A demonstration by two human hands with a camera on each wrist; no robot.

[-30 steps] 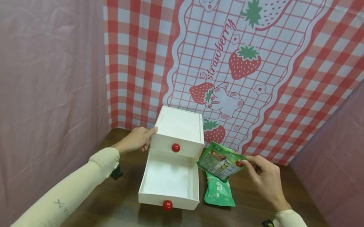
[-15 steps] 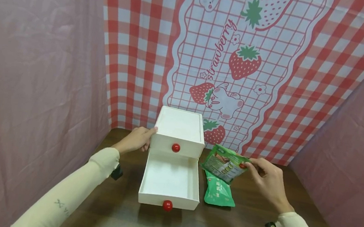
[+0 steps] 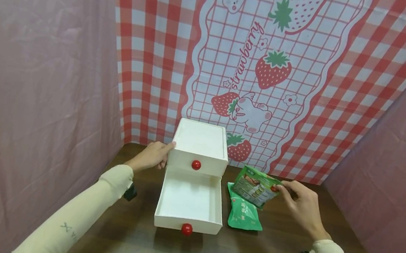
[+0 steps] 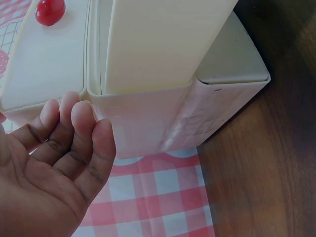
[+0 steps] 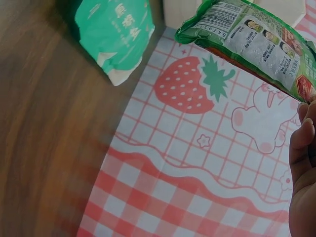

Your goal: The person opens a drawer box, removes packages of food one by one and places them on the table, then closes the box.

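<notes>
printed packet (image 3: 257, 188) is held tilted above the wooden table (image 3: 131, 242), toward the far edge, right of the white drawer unit (image 3: 201, 138). one corner is pinched between thumb and fingers of the right hand (image 3: 304, 205). wrapper is green, shiny, slightly puffed; shown face is printed with a barcode at one end, a whitish panel with a row of small photos, a brownish food picture and a red badge by the pinched corner. a teal packet (image 3: 243, 214), laid on the table, is partly overlapped by it in the head view. the unit's left side is touched by the left hand (image 3: 151, 155), fingers loosely bent and close together. lower drawer (image 3: 189, 197) is pulled out away from the far edge, upper drawer (image 3: 181, 160) is closed.
</notes>
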